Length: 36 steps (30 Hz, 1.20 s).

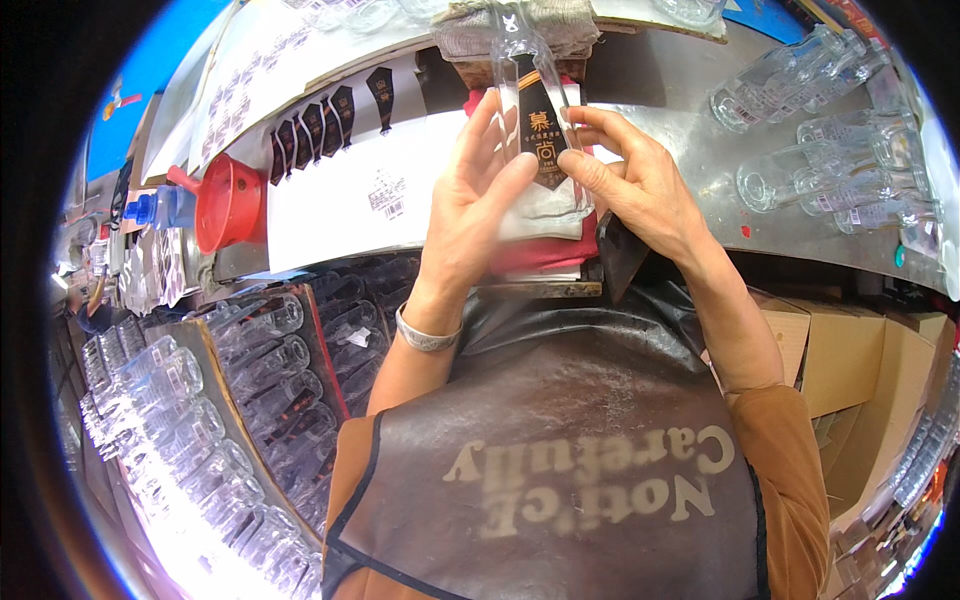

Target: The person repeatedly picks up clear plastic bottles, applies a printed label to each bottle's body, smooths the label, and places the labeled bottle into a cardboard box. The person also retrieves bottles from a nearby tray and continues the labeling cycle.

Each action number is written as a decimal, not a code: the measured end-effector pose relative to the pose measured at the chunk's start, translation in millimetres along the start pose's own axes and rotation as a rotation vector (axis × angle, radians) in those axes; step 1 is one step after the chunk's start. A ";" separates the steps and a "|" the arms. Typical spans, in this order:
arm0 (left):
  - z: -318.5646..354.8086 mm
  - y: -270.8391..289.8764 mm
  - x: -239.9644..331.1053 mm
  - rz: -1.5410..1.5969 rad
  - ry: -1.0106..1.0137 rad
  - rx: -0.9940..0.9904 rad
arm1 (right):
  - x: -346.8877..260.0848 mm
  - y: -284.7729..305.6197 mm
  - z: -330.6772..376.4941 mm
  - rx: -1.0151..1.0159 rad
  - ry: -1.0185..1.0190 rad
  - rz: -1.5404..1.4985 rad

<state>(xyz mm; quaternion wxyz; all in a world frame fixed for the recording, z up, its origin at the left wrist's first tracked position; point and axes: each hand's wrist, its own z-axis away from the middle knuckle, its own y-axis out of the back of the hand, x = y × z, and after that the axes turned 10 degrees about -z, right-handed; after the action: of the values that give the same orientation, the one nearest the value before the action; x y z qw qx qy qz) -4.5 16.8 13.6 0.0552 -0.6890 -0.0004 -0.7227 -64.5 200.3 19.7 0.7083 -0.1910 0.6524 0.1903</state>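
Fingers [600, 125] of the left hand [462, 200] and the right hand [650, 195] were bent, half open, and laid against the two sides of one clear glass bottle [540, 120], with both thumbs rested on its front. Whether the glass was squeezed or only touched could not be told. The bottle was laid down over a red cloth [540, 258], just past the brown apron [570, 420], with its neck pointed away.

Such glass would likely be felt as hard, smooth and a bit heavy. It might be slippery, and it could be cracked by a knock. It would best be held by both sides of its wide body, since the neck was thin. The black label [533, 90] on its front looked thin, so it would best be touched softly.

On the white sheet [330, 220] to the left, one black label was set alone, and about five or six were set in a row. One red tub [232, 205] was seen past them. About eight bottles [775, 180] were laid on the right; they overlapped, so no sure count could be made. Racked bottles [190, 420] at the lower left were too many to be counted.
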 end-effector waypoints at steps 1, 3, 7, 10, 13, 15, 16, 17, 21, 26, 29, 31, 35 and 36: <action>-0.2 -0.3 -0.2 0.002 -0.004 -0.003 | 1.2 0.2 -0.1 0.005 0.008 0.000; -1.4 -0.5 -2.1 -0.005 -0.013 0.001 | 0.5 1.3 -0.3 -0.003 -0.021 -0.019; -2.1 -1.8 3.5 -0.026 -0.004 0.012 | -0.4 10.9 -2.0 -0.019 -0.115 -0.179; -8.7 2.1 11.2 -0.257 -0.166 0.070 | 15.3 29.0 -8.5 0.131 -0.182 -0.551; -23.8 3.5 13.2 -0.549 -0.317 0.081 | 47.2 39.0 -17.1 0.433 -0.279 -0.917; -28.2 3.4 17.5 -0.722 -0.339 0.097 | 64.0 40.5 -12.5 0.449 -0.307 -0.919; -30.8 2.2 20.1 -0.787 -0.353 0.098 | 71.2 40.7 -11.5 0.463 -0.283 -0.873; -31.3 0.9 22.6 -0.852 -0.361 0.101 | 73.6 39.3 -10.1 0.475 -0.265 -0.827; -32.3 0.3 26.1 -0.896 -0.371 0.115 | 58.3 39.1 -4.3 0.351 -0.200 -0.888; -33.3 0.0 23.4 -0.904 -0.392 0.122 | 33.5 41.3 -18.8 0.205 0.009 -0.690; -32.7 -1.2 23.4 -0.924 -0.397 0.137 | 2.2 39.5 -42.3 0.188 0.224 -0.331; -32.1 -1.8 23.8 -0.896 -0.381 0.140 | -14.8 33.4 -55.3 0.151 0.291 -0.251; -33.6 -2.3 20.0 -0.802 -0.345 0.142 | -24.3 26.2 -74.6 0.181 0.487 0.048; -34.1 -2.1 19.7 -0.815 -0.358 0.142 | -26.5 26.1 -76.4 0.208 0.493 0.093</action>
<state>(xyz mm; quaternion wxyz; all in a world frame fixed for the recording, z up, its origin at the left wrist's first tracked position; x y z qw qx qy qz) -39.5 14.7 31.7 -0.1880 -0.7413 -0.3308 -0.5529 -145.2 182.5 39.7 0.5345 -0.1277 0.8292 0.1021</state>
